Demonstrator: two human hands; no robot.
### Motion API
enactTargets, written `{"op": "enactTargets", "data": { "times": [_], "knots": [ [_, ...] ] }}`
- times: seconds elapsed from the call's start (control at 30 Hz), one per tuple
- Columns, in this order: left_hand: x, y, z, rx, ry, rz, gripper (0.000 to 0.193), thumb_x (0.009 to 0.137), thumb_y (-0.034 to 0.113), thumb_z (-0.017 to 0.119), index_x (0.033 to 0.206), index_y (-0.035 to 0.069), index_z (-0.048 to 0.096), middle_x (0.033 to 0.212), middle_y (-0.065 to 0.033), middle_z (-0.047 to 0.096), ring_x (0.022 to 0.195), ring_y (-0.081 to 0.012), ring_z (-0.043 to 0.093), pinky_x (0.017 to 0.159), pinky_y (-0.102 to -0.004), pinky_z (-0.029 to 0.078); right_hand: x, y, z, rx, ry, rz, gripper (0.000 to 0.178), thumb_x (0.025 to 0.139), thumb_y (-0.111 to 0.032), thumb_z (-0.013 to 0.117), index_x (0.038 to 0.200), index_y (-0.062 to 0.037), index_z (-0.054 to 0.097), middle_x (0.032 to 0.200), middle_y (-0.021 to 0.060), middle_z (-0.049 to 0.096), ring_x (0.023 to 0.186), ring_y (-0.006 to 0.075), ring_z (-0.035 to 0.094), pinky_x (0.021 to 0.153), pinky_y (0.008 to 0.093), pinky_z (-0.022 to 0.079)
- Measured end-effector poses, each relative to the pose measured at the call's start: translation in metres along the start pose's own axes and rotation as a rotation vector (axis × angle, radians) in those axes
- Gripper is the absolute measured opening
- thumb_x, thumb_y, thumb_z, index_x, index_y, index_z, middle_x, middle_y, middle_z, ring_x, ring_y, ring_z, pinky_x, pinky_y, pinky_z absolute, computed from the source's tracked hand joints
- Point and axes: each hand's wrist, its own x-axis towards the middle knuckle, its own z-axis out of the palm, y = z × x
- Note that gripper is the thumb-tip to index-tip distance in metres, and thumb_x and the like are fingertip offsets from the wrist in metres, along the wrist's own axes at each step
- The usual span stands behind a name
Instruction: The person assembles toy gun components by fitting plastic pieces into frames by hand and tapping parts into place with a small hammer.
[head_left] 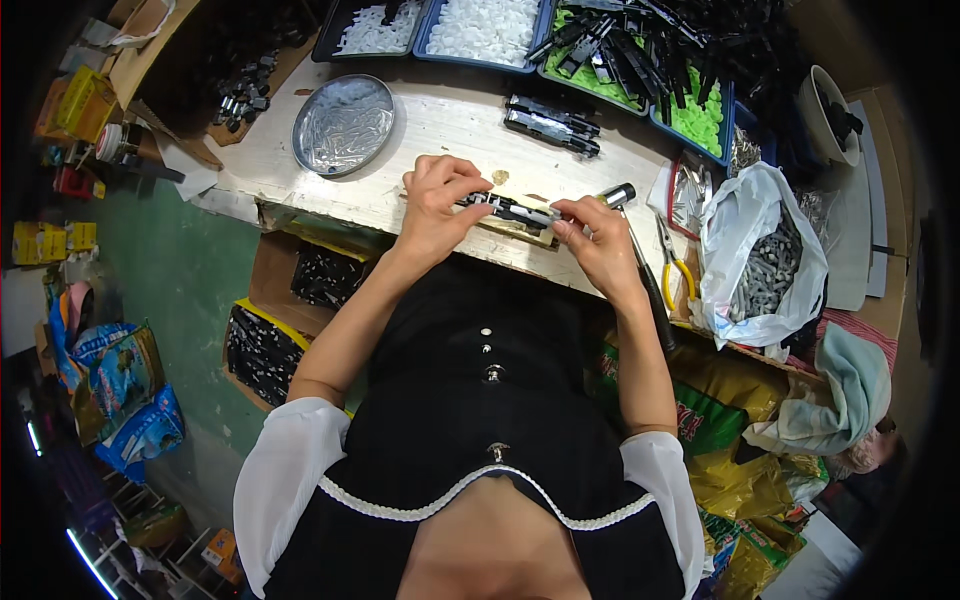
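Observation:
My left hand [437, 195] and my right hand [592, 238] grip the two ends of a long black and silver part [508, 209], held over the front edge of a white worktable [440, 120]. The left fingers pinch its left end from above. The right fingers close on its right end. A hammer [640, 265] with a metal head lies just right of my right hand, its black handle running toward me.
A round metal tin [343, 124] sits at the table's left. Two finished black parts [552, 122] lie behind my hands. Trays of white pieces [485, 28] and black parts on green [640, 55] line the back. Yellow pliers [675, 262] and a white bag of metal pieces [762, 262] are at the right.

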Motion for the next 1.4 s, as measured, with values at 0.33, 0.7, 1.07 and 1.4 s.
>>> {"op": "enactTargets", "data": {
  "times": [0.33,0.7,1.07,1.4],
  "knots": [
    [-0.001,-0.008,0.01,0.008,-0.072,-0.062,0.024,0.06,0.014,0.073,0.084,0.012,0.067,0.091,0.0028,0.056,0.092,-0.0175,0.044,0.079,-0.0327,0.028,0.007,-0.002,0.012,-0.056,0.012,0.063,0.019,0.074,-0.013,0.064,0.089,-0.0011,0.065,0.076,0.0126,0.063,0.068,0.0257,0.059,0.07,0.0347,0.041],
    [-0.001,-0.008,0.012,-0.017,-0.067,-0.087,0.025,0.06,0.015,0.074,0.084,0.014,0.067,0.088,0.0029,0.055,0.088,-0.0165,0.045,0.078,-0.0325,0.027,0.009,-0.001,0.024,-0.085,0.021,0.047,0.015,0.075,-0.013,0.063,0.086,-0.004,0.064,0.073,0.0084,0.061,0.072,0.0241,0.057,0.071,0.036,0.033],
    [-0.005,-0.009,0.014,0.03,-0.025,0.025,0.007,0.063,0.013,0.071,0.068,0.015,0.067,0.086,0.0051,0.055,0.089,-0.0164,0.044,0.079,-0.0326,0.026,0.001,-0.004,0.022,-0.379,0.075,-0.272,0.019,0.072,-0.001,0.059,0.089,-0.0083,0.062,0.081,0.0026,0.058,0.076,0.0207,0.052,0.072,0.0356,0.033],
    [0.0,-0.005,0.014,0.019,-0.067,-0.001,0.007,0.062,0.012,0.071,0.065,0.013,0.064,0.084,0.0046,0.053,0.089,-0.0175,0.043,0.077,-0.0344,0.025,0.0,0.015,0.02,-0.419,0.038,-0.481,0.029,0.063,0.007,0.055,0.086,-0.01,0.062,0.089,-0.0003,0.057,0.079,0.0189,0.049,0.07,0.031,0.034]
  ]
}}
